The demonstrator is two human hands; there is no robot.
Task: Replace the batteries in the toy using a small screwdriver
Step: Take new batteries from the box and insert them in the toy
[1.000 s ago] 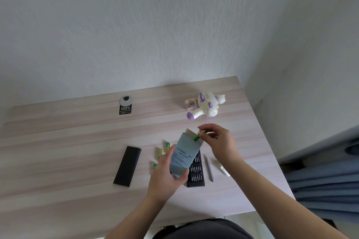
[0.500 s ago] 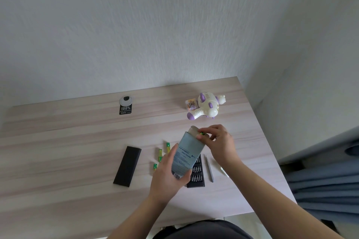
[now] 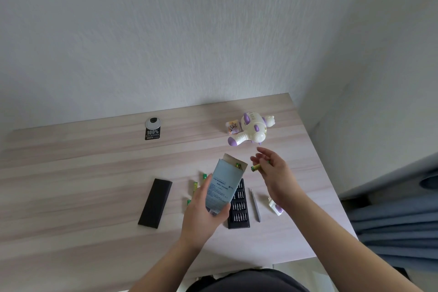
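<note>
Since half a second ago, a green battery (image 3: 257, 167) is drawn clear of the battery box (image 3: 224, 185) and is now pinched in the right hand (image 3: 272, 173), just to the right of the box mouth, with the forefinger lifted free. Earlier that hand was at the opening, with its fingers on the flap. The left hand (image 3: 202, 213) is wrapped round the lower part of the box, which is held tilted above the bench (image 3: 71, 185); another green tip can be seen inside the open top.

A fresh cell is thus in hand, and the step is judged to be the gathering of new batteries before they are fitted. The toy (image 3: 251, 131) lies on its side at the far right of the bench, well apart from both hands. A white and purple piece (image 3: 275, 207), possibly its battery cover, lies near the right wrist.

Loose green batteries (image 3: 194, 187) are scattered on the bench just left of the box; old or new cannot be told. A bit tray (image 3: 239, 206) is partly hidden behind the box, a slim grey screwdriver (image 3: 254, 204) lies beside it, and a black lid (image 3: 155, 202) lies further left. A small card (image 3: 233, 127) sits touching the toy, and a black label (image 3: 152, 134) lies at the back.

Nothing is seen between the right hand and the toy.
</note>
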